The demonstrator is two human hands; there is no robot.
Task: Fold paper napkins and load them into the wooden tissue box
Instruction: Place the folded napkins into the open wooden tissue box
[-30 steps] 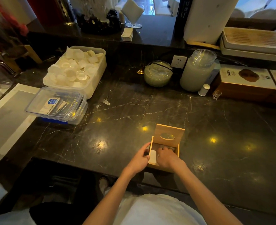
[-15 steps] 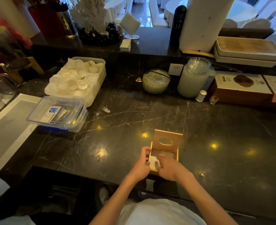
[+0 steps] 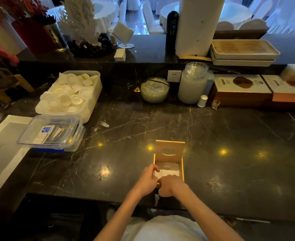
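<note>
The wooden tissue box (image 3: 182, 168) stands near the counter's front edge. Its lid (image 3: 169, 148), which has an oval slot, is tipped up at the far side. White paper napkins (image 3: 169, 172) lie flat inside the box. My left hand (image 3: 146, 181) holds the box's near left corner, with the thumb along the left wall. My right hand (image 3: 171, 186) is curled over the near end of the napkins and hides the box's front wall. The two hands touch each other.
On the dark marble counter (image 3: 230, 136) a clear lidded container (image 3: 51, 133) sits at left, with a white bin of small cups (image 3: 70, 94) behind it. A glass bowl (image 3: 154, 90), a large jar (image 3: 192, 84) and cardboard boxes (image 3: 242, 89) line the back.
The white napkin that both hands held above the box now lies inside it. Both hands have drawn back to the box's near edge.
</note>
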